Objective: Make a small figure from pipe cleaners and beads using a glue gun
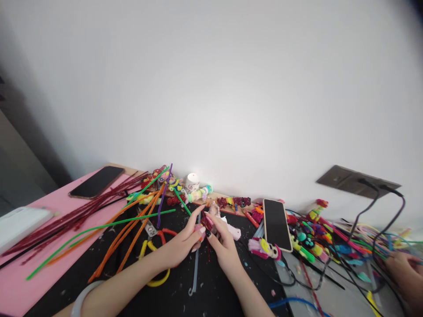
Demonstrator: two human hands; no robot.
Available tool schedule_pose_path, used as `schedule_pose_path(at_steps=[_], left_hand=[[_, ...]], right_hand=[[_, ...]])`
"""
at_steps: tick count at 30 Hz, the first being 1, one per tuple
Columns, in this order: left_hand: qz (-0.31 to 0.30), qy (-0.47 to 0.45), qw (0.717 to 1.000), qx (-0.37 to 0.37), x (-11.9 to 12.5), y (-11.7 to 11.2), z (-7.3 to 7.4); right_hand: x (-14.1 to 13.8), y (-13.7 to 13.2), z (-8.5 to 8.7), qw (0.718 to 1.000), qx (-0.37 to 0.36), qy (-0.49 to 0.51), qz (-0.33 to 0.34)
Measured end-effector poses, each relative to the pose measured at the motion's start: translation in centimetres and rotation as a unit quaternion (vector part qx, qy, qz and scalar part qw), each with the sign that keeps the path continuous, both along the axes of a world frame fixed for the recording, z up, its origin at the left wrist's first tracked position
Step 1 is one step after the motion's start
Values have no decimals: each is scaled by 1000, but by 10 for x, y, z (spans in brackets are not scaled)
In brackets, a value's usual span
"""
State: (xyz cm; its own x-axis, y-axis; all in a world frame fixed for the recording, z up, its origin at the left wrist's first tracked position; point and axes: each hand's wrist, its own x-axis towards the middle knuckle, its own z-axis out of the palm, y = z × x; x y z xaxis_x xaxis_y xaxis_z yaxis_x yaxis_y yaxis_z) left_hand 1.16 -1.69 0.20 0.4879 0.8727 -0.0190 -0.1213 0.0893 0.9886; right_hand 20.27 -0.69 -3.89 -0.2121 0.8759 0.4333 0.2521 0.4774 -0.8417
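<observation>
My left hand [187, 237] and my right hand [224, 246] meet over the black mat. Between their fingertips is a small pipe-cleaner piece [207, 221], dark red with some pink; its full shape is hidden by the fingers. Both hands are closed on it. A dark red strand [209, 253] hangs below my right hand. Just left of my left hand lie scissors with yellow and red handles [158, 275]. Beneath the hands, a thin grey stick with a hooked end [195, 273] lies on the mat.
Orange pipe cleaners [132, 237] and dark red ones [95, 204] spread across the left. A phone [277, 224] leans at the right beside a pipe-cleaner doll [264, 248]. Another phone [97, 182] lies on the pink surface [53, 268]. Another person's hand [403, 268] is among cables at far right.
</observation>
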Motion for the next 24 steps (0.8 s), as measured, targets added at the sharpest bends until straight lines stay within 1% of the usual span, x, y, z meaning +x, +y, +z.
schedule_pose_path(at_steps=[6,12,20,24], left_hand=[[2,16,1000,12,-2,0,0],[2,16,1000,23,-2,0,-2],[4,-9,1000,2,0,3,-9],[6,-19,1000,-3,0,3,-9]], right_hand=[[-1,-2,2,1000,14,-19,-8],[-2,-3,6,997,45,-50,-23],[-3,-5,7,995,62,-68,-32],[-4,-6,8,996,60,-61,-33]])
